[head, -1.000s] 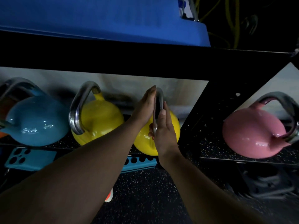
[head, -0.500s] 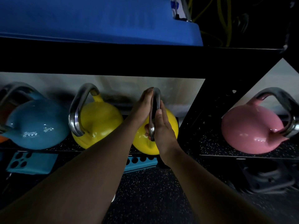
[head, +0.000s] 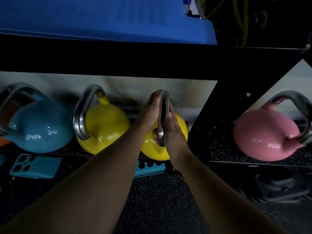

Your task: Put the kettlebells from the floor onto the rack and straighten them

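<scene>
A yellow kettlebell (head: 179, 132) with a steel handle stands on the low rack shelf (head: 219, 146), its handle edge-on to me. My left hand (head: 151, 110) lies flat against the handle's left side. From the other side my right hand (head: 173, 130) presses flat on the handle, so the steel sits between both palms. A second yellow kettlebell (head: 108, 125) stands just to the left. Further left is a blue kettlebell (head: 38, 127). A pink kettlebell (head: 263, 137) rests in the right bay, beyond a black slanted rack post (head: 224, 105).
A thick black upper shelf beam (head: 152, 59) runs overhead, with a blue mat (head: 101, 17) on top. Teal perforated plates (head: 35, 166) lie under the shelf on the speckled black floor (head: 160, 200). Dark plates (head: 280, 186) sit low on the right.
The hands stay clamped on the handle. The whole view has shifted slightly, with the kettlebell's handle still edge-on; no clear movement of the kettlebell.
</scene>
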The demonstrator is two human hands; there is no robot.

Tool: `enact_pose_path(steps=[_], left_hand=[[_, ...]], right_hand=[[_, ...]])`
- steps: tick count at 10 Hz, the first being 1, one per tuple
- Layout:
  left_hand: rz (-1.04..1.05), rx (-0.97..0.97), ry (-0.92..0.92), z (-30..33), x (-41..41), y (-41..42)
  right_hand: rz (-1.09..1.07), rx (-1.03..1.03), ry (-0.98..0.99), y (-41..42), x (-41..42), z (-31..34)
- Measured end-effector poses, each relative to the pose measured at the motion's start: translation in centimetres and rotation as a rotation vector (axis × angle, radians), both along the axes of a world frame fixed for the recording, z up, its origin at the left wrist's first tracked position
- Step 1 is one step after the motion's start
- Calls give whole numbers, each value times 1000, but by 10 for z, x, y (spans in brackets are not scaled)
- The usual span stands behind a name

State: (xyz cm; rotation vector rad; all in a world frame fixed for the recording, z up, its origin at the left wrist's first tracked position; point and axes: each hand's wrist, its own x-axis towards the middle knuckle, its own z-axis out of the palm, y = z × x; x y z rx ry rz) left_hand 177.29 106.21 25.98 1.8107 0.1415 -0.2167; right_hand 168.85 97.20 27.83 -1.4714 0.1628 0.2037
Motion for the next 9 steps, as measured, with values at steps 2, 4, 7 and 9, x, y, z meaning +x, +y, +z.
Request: enact_pose_path(steps=[2,4,7,9], left_hand=[[-30,45,0,1,5,6],[-50,85,44,11,2,5],[-200,863,-408,42,-43,9],[-354,1078,-484,61,-78,-33]], right_hand=[[11,-61,-10,-1,1,-3],[55,-119,-7,-9,8,-5],[20,-812,-339,-94,7,28],[121,-951,-443,-153,-25,45]])
